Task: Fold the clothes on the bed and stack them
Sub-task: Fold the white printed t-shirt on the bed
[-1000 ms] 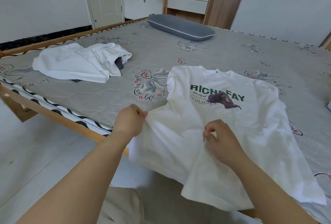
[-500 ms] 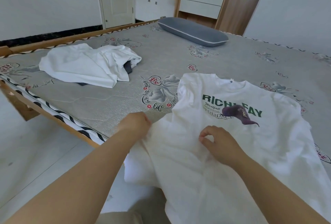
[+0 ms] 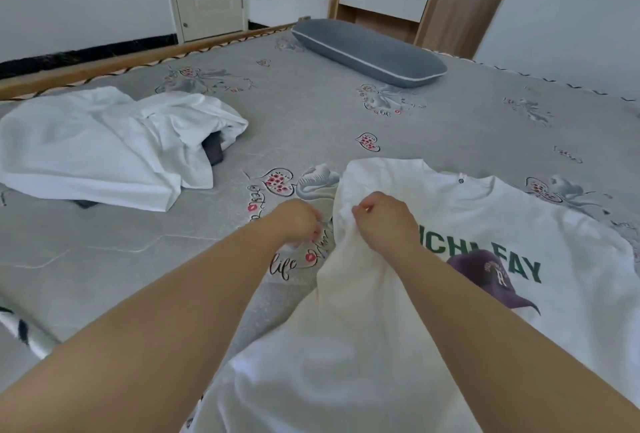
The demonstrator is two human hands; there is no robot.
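Both hands moved up from hem to left sleeve: my right hand (image 3: 382, 221) pinches T-shirt (image 3: 491, 224) fabric; left hand (image 3: 298, 221) curled beside it, grip unclear. Shirt face-up on bed (image 3: 311, 103). Still first fold; next, sleeve inward.

Both bare forearms reach forward, side by side. The left hand (image 3: 300, 222) has its fingers curled downward, knuckles up. The right hand (image 3: 385, 220), just beside it, pinches with curled fingers.
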